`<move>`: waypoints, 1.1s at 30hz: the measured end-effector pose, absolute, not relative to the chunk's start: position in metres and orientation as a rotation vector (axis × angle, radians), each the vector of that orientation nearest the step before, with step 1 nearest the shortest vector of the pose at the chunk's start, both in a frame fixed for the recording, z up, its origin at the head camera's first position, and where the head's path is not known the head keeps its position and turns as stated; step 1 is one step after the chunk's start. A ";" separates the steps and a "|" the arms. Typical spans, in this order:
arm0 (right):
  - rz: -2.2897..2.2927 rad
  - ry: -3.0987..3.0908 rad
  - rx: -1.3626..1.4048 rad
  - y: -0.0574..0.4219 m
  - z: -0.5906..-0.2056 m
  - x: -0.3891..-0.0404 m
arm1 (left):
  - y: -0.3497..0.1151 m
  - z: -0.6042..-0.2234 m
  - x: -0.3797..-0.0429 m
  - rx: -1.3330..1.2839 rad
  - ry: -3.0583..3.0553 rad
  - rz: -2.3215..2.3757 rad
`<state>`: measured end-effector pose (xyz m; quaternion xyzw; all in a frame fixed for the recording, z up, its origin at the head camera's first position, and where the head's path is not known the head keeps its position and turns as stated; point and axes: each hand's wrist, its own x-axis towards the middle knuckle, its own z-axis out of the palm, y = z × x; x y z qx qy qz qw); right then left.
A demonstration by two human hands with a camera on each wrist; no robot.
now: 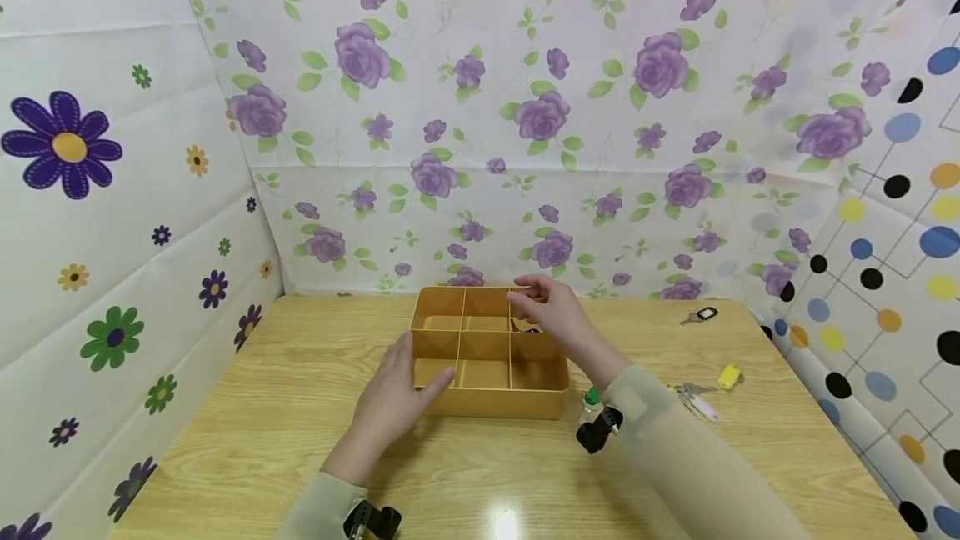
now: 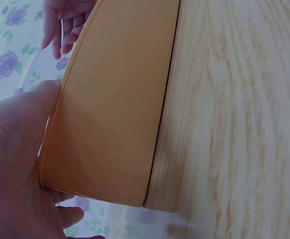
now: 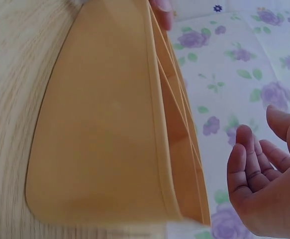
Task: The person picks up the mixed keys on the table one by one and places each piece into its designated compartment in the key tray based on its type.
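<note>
An orange-yellow compartment box [image 1: 491,403] stands on the wooden table. My left hand [image 1: 392,390] holds its front left corner, with the thumb over the rim and fingers along the left side; in the left wrist view the thumb meets the rim. Above the back right compartment hovers my right hand [image 1: 553,315], its fingers loosely bent. In the right wrist view nothing shows between those fingers. A small dark and purple item [image 1: 532,331] lies in that compartment, partly hidden by the right hand, so its kind is unclear.
A small clear bottle with a green cap [image 1: 592,397] stands by the box's front right corner. Farther right lie keys with a pale pink tag [image 1: 703,407], a yellow key tag [image 1: 729,377] and a key with a black tag [image 1: 707,314]. Patterned cloth walls enclose the table [image 1: 300,415].
</note>
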<state>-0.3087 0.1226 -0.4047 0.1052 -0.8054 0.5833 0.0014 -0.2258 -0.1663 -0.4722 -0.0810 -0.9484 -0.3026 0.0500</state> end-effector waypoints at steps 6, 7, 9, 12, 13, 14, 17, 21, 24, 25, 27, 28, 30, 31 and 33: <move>1.837 -2.531 0.316 0.142 -0.406 -0.307 | -0.167 -0.472 -0.225 -0.245 -2.900 -0.919; 1.837 -2.534 0.318 0.146 -0.405 -0.306 | -0.167 -0.472 -0.224 -0.244 -2.903 -0.914; 1.831 -2.544 0.315 0.152 -0.405 -0.306 | -0.167 -0.473 -0.224 -0.251 -2.903 -0.908; 1.823 -2.557 0.306 0.161 -0.405 -0.306 | -0.167 -0.473 -0.224 -0.255 -2.899 -0.909; 1.815 -2.562 0.308 0.164 -0.405 -0.306 | -0.167 -0.473 -0.224 -0.258 -2.897 -0.909; 1.799 -2.572 0.305 0.168 -0.405 -0.306 | -0.167 -0.473 -0.225 -0.261 -2.896 -0.908; 1.767 -2.589 0.297 0.178 -0.406 -0.307 | -0.167 -0.473 -0.225 -0.258 -2.900 -0.905; 1.727 -2.596 0.272 0.193 -0.407 -0.307 | -0.167 -0.473 -0.227 -0.255 -2.903 -0.906; 1.703 -2.602 0.264 0.202 -0.404 -0.305 | -0.167 -0.473 -0.226 -0.258 -2.894 -0.907; 1.694 -2.607 0.264 0.204 -0.403 -0.304 | -0.167 -0.473 -0.226 -0.257 -2.894 -0.905; 1.675 -2.619 0.268 0.210 -0.402 -0.303 | -0.167 -0.472 -0.225 -0.257 -2.886 -0.910; 1.664 -2.627 0.272 0.212 -0.401 -0.302 | -0.167 -0.472 -0.225 -0.258 -2.881 -0.914; 1.638 -2.642 0.273 0.218 -0.401 -0.302 | -0.167 -0.472 -0.224 -0.256 -2.885 -0.917; 1.620 -2.651 0.271 0.222 -0.401 -0.302 | -0.167 -0.471 -0.224 -0.255 -2.887 -0.916; 1.592 -2.665 0.267 0.229 -0.402 -0.301 | -0.167 -0.471 -0.224 -0.258 -2.888 -0.917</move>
